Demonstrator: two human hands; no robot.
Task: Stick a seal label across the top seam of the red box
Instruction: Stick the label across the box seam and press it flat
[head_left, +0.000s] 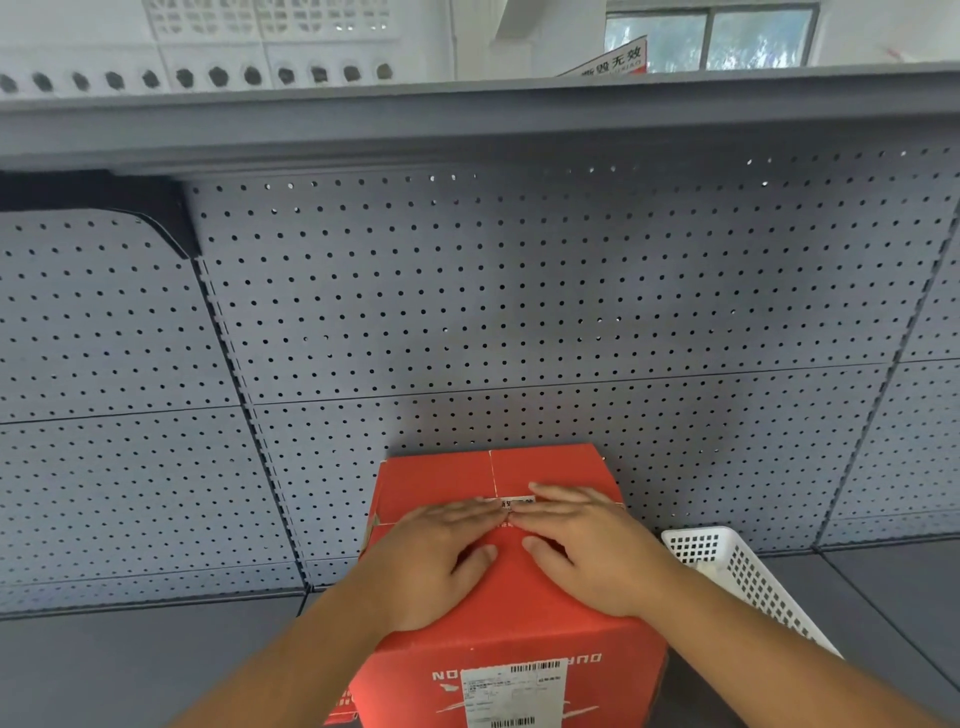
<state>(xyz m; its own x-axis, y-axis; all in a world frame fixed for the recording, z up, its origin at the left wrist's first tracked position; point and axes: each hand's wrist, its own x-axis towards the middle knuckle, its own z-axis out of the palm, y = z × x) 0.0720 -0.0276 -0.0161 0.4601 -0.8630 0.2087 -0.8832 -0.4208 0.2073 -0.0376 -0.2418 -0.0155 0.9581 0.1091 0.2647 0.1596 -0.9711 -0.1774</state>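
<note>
A red box (519, 618) stands on a grey shelf, flaps closed, with a white shipping label on its near side. Both hands lie flat on its top. My left hand (436, 556) and my right hand (587, 545) meet fingertip to fingertip at the middle of the lid. Between and just beyond the fingertips a small white seal label (514, 502) with dark print lies on the top, mostly covered by the fingers. A thin seam line (492, 473) runs from the far edge towards the label.
A white perforated plastic basket (737, 571) sits right of the box, touching my right forearm. Grey pegboard (467, 312) forms the back wall, with an upper shelf edge (467, 119) overhead. The grey shelf surface (130, 660) extends left of the box.
</note>
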